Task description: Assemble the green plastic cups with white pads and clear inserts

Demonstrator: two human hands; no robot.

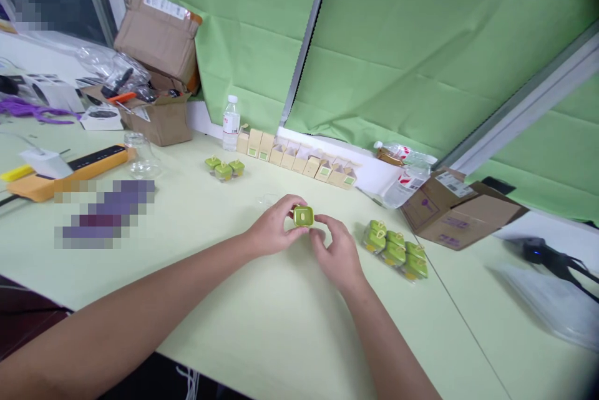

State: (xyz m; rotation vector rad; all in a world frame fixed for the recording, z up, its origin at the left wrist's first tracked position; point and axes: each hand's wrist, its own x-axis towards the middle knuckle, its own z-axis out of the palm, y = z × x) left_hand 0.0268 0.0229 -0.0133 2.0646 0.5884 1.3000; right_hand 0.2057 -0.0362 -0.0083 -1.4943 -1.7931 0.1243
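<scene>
Between the thumb and fingers of my left hand (276, 228) is a small square green lid (304, 216), its hollow side facing me. My right hand (337, 249) is just to the right of the lid, thumb and index finger apart and curved towards its edge; whether a fingertip touches it is hard to tell. Behind my left hand a faint clear plastic piece (267, 200) lies on the table. Several small clear containers with green lids (395, 251) stand grouped to the right, and a smaller group of green-lidded containers (224, 169) is at the back left.
A row of small open cardboard boxes (294, 156) lines the back, beside an upright water bottle (231, 123). More bottles (406, 185) lie near a carton (461, 206) on the right. At left are a power strip (70, 172), a clear jar (139, 156) and a filled cardboard box (163, 119).
</scene>
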